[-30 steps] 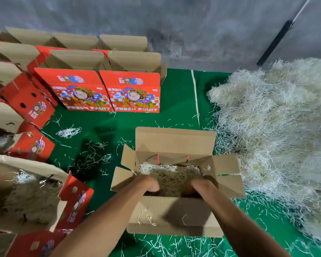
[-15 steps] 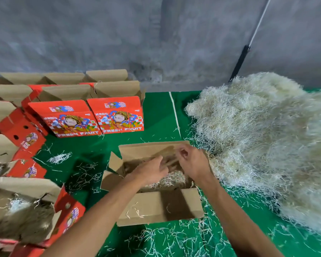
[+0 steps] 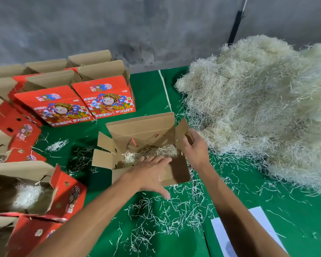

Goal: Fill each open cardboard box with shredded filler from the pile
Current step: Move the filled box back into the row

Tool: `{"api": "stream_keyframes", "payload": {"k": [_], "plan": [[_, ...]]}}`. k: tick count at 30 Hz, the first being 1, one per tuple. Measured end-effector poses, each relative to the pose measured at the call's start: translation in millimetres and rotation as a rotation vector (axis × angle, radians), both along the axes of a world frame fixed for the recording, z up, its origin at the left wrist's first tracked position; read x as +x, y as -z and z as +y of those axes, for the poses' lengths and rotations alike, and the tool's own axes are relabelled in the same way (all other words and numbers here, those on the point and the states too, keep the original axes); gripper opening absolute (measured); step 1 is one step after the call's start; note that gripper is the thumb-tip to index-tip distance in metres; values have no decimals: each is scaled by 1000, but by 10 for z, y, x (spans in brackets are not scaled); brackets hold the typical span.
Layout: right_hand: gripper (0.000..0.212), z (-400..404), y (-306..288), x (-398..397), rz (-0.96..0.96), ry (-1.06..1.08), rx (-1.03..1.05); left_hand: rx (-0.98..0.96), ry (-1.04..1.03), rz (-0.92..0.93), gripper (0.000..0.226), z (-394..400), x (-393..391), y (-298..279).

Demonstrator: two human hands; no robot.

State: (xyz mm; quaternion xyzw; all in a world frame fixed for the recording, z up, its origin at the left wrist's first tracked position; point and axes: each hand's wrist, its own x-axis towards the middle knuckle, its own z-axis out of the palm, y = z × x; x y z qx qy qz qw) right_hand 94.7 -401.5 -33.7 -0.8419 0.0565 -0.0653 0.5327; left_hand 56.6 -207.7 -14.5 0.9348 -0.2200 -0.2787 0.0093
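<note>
An open cardboard box [image 3: 143, 127] stands on the green floor in the middle of the view, its flaps spread. A thin layer of shredded filler [image 3: 152, 153] lies inside it. My left hand [image 3: 152, 173] hovers over the box's near wall with fingers spread and holds nothing. My right hand [image 3: 195, 147] is at the box's right side flap, fingers relaxed, with nothing in it. The big pale pile of shredded filler [image 3: 263, 101] rises just right of the box.
Red "FRESH FRUIT" boxes [image 3: 107, 97] stand open in rows at the back left. Another open box with filler [image 3: 26, 193] sits at the near left. Loose shreds [image 3: 161, 216] litter the green floor. A white sheet [image 3: 248, 232] lies at the lower right. A grey wall is behind.
Both hands have come up out of the box, where they pressed the filler down. The right hand moved to the right flap; the left drew back over the near wall.
</note>
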Motion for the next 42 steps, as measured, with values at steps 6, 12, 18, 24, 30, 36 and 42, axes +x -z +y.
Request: {"api": "stream_keyframes", "payload": {"k": [6, 12, 18, 24, 30, 36, 42], "plan": [[10, 155, -55, 237, 133, -25, -20, -161, -124, -54, 64, 165, -36, -132], [16, 460, -68, 430, 286, -110, -97, -164, -238, -202, 43, 665, 133, -524], [34, 1101, -68, 530, 244, -107, -112, -58, -334, -286, 38, 1255, 300, -653], [31, 1873, -101, 546, 258, -208, -34, -14, -456, -305, 36, 1921, 355, -654], [29, 2501, -72, 609, 261, -361, 37, -57, -583, -247, 39, 2529, 347, -730], [15, 3088, -24, 704, 321, -486, 31, -90, -741, -216, 35, 3094, 298, -770], [6, 3664, -22, 739, 382, -620, 46, -75, -820, -263, 37, 3495, 303, -804]]}}
